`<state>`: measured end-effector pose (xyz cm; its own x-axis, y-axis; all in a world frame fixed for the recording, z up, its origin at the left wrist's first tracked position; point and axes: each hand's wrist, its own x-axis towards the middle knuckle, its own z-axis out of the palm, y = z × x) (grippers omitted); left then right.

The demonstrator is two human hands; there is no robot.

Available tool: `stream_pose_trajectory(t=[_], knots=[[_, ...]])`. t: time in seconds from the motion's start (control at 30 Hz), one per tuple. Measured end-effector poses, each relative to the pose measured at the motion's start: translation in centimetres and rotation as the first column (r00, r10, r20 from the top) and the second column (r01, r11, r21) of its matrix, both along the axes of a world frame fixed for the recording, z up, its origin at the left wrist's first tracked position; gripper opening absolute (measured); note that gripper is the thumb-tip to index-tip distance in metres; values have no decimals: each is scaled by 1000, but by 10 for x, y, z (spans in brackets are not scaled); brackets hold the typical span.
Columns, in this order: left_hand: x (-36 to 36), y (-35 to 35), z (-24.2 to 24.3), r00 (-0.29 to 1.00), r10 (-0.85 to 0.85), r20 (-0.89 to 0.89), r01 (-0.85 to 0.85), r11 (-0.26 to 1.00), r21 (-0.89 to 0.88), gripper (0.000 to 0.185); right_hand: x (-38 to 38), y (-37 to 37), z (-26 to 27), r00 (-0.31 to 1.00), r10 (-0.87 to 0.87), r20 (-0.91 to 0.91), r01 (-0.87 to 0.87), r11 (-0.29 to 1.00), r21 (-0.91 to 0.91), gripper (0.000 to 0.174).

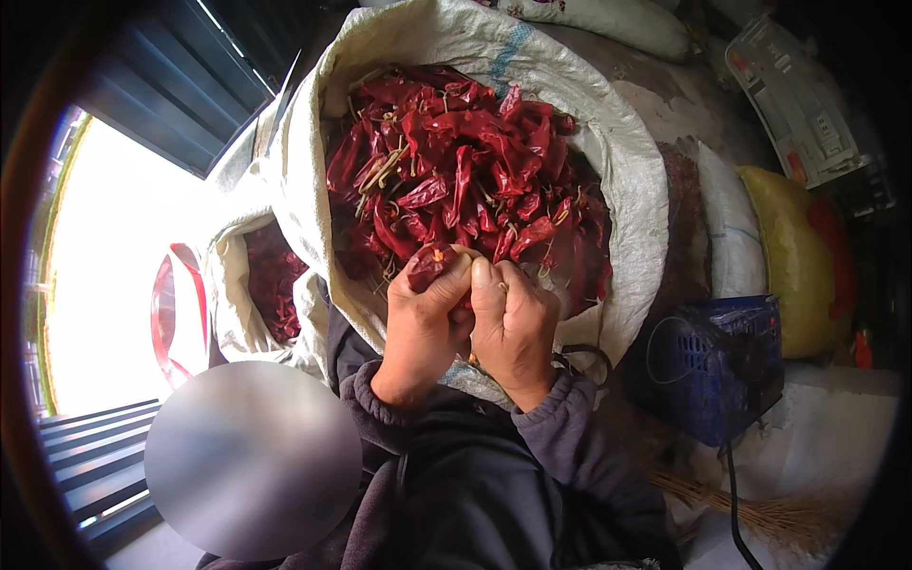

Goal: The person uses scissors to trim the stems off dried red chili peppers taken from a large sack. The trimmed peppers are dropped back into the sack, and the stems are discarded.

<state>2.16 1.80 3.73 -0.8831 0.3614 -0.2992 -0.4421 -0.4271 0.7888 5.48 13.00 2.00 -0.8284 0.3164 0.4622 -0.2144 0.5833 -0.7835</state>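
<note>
A big white woven sack [634,164] with a rolled-down rim stands open before me, filled with dried red chili peppers [463,178], some with pale stems. Over its near edge my left hand [427,313] is closed on a dark red dried chili pepper [429,266], whose end shows above the thumb. My right hand [509,313] is beside it, thumbs and fingertips close together. A small greenish stem pokes out between the right fingers. What else lies inside the hands is hidden.
At left, a smaller white sack [229,285] holds more red chilies. To the right are a blue plastic crate [727,420] with a black cable, a yellow-green sack [791,263], a white sack [727,221] and a straw broom [776,509]. A blurred disc covers the lower left.
</note>
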Motion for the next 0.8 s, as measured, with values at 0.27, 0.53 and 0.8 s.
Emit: stream_pose_trajectory(t=[0.27,0.53,0.8], knots=[[-13,-3,20,991,2,135,-44,950,308,18,-10,2,24,941,340,10,-182,530,-828,38],[-33,-11,8,920,329,-212,-358,927,-114,12,4,21,54,884,415,-217,-347,891,292,26],[-83,-51,13,857,261,-445,-482,710,-513,18,25,43,26,862,495,112,-380,776,-504,13]])
